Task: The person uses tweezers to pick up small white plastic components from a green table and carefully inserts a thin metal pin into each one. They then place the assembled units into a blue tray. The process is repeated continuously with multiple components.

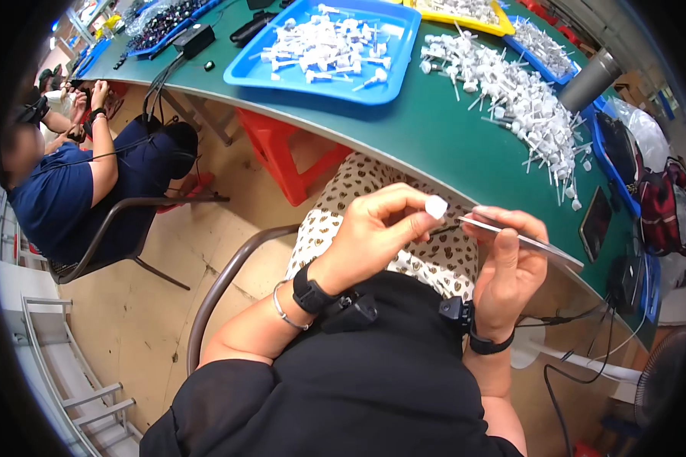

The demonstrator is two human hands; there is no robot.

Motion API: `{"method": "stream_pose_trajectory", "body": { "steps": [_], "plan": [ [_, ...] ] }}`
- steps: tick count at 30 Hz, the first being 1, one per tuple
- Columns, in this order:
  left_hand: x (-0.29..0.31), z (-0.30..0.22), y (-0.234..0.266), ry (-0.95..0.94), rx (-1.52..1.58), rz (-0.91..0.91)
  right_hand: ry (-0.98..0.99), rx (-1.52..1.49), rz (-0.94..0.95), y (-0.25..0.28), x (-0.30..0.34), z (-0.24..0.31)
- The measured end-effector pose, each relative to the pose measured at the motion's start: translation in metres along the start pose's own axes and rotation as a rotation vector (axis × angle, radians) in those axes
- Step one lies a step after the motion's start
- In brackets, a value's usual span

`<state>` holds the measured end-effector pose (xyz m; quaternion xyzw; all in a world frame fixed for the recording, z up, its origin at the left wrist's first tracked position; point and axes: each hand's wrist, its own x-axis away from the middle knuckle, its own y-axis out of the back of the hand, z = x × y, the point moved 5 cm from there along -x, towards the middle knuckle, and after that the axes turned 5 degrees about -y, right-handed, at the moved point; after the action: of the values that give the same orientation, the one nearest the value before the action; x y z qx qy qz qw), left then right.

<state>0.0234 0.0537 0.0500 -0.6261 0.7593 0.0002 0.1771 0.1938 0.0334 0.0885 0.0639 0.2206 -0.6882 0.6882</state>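
My left hand is closed in a pinch on a small white plastic part, whose roundish head shows at the fingertips. The rest of that part is hidden by the fingers. Across from it, my right hand grips a long, thin, flat metal strip between thumb and fingers; its exact kind I cannot make out. Both hands are above my lap, just short of the table edge, with a small gap between them. On the green table lies a loose heap of white stemmed plastic parts.
A blue tray of similar white parts sits ahead. A yellow tray is farther back. A phone and dark pouch lie at right. Under the table is a red stool. Another person sits at left.
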Motion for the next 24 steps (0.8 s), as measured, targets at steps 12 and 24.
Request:
{"method": "stream_pose_trajectory", "body": {
  "steps": [12,24],
  "plan": [
    [0.001,0.000,-0.002,-0.115,-0.109,0.027,0.105,0.148,0.044,-0.010,0.007,0.001],
    [0.006,0.008,-0.002,-0.068,-0.068,-0.009,0.104,0.278,0.032,-0.011,0.007,-0.003]
  ]
}}
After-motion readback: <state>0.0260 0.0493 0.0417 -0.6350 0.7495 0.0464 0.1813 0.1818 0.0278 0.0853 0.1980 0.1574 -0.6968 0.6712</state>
